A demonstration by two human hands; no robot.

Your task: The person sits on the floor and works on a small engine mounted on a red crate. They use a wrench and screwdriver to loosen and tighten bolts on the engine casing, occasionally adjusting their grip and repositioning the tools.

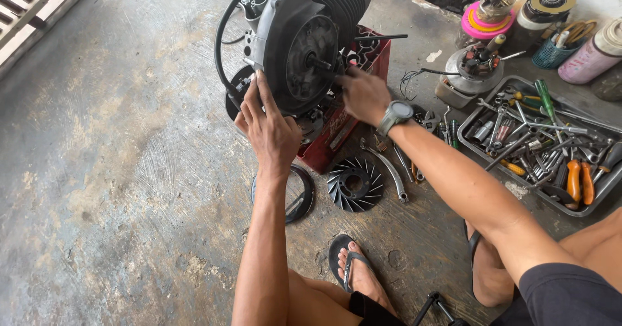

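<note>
Under your fingertips, in the head view, a small engine (304, 41) stands tilted on a red crate (363, 99) on the concrete floor (116, 170). Your left hand (269, 128) lies flat against the lower left edge of the engine's dark housing, fingers stretched upward and held close together, their tips touching the casing just beside a black hose (223, 38) that loops around that side. Your right hand (364, 95), a watch (396, 113) on its wrist, reaches to the right edge of the same housing; its fingertips are hidden behind the casing, so you cannot tell whether they pinch a part or only press.

As to progress, judged from how things lie: the cooling fan (354, 183) is already off and rests on the floor below your right wrist, near a black ring cover (295, 193) lying under your left forearm. The round flywheel face (311, 57) with its central shaft stands exposed between your two hands. The housing remains on the engine, so disassembly appears partial.

Well to the right of your right hand, a metal tray (476, 146) holds loose wrenches and screwdrivers, and a curved lever (389, 167) lies between it and the fan. Your sandalled foot (356, 271) rests nearer you.
</note>
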